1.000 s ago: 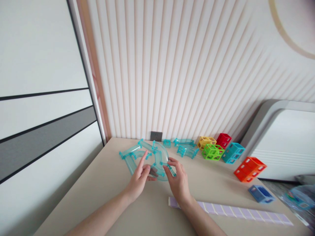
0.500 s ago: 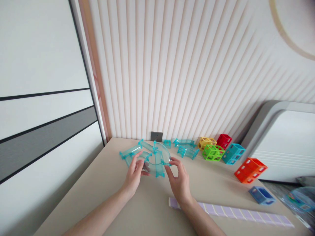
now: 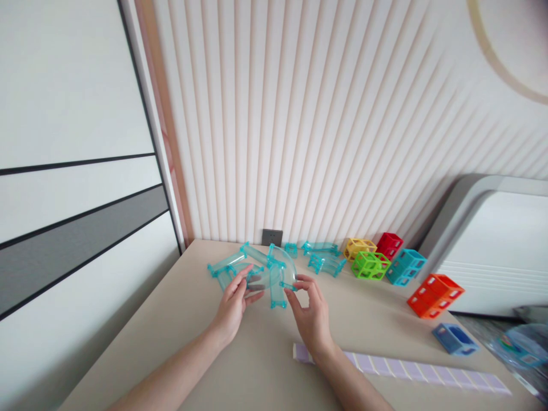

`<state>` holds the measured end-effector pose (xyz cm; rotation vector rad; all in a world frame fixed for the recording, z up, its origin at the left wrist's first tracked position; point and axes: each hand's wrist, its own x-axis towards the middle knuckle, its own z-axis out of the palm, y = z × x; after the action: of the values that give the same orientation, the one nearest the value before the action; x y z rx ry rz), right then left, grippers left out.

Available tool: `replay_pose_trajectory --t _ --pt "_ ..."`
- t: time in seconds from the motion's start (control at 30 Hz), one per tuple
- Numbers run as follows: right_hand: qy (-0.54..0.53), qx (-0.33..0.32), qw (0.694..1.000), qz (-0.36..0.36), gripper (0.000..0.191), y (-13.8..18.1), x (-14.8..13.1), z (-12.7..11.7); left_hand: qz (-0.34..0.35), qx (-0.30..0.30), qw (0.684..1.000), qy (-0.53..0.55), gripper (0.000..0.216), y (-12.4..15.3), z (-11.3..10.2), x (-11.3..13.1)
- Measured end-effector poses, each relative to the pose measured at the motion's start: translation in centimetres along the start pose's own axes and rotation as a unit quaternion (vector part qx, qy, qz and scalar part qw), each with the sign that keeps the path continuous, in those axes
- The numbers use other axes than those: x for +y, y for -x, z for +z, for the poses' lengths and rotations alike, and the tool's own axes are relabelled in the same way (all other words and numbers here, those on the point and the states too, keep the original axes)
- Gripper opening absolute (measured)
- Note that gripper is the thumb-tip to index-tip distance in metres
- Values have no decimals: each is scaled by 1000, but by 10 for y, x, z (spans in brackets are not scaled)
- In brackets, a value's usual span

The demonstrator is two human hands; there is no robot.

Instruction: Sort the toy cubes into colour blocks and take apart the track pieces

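Note:
Between my thumb and fingers, my left hand (image 3: 230,308) grips a see-through teal curved track piece (image 3: 266,279), partly hidden by the fingers. My right hand (image 3: 311,305) pinches the near end of another curved track piece (image 3: 289,261), which arcs away toward the wall. The two curves overlap in view; whether they are joined, I cannot tell. Below them a straight teal track piece (image 3: 278,292) shows. More track pieces (image 3: 226,264) lie left of and behind my left hand.
Several teal pieces (image 3: 327,264) lie at the wall below a dark socket (image 3: 272,237). To the right stand yellow (image 3: 360,249), green (image 3: 370,266), red (image 3: 389,245), teal (image 3: 406,267) and orange (image 3: 435,295) frame blocks and a blue block (image 3: 455,339). A lilac strip (image 3: 398,368) lies in front.
The curved piece in my left hand has turned and shifted slightly, its far end now up near the other curve's middle. My right hand has hardly moved.

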<state>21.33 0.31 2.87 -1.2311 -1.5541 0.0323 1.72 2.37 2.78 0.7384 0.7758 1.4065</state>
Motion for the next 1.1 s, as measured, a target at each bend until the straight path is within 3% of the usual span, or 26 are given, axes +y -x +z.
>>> replay_pose_trajectory --t 0.57,0.8,1.1 --pt "6 3 1000 -15 16 0 1 1 -9 -53 999 -11 40 3 0 -6" --pt "23 -24 999 -33 16 3 -3 0 -5 -21 1000 -12 42 1 0 -6" --pt "35 -78 995 -48 13 6 -10 2 -17 -36 999 11 33 3 1 -3"
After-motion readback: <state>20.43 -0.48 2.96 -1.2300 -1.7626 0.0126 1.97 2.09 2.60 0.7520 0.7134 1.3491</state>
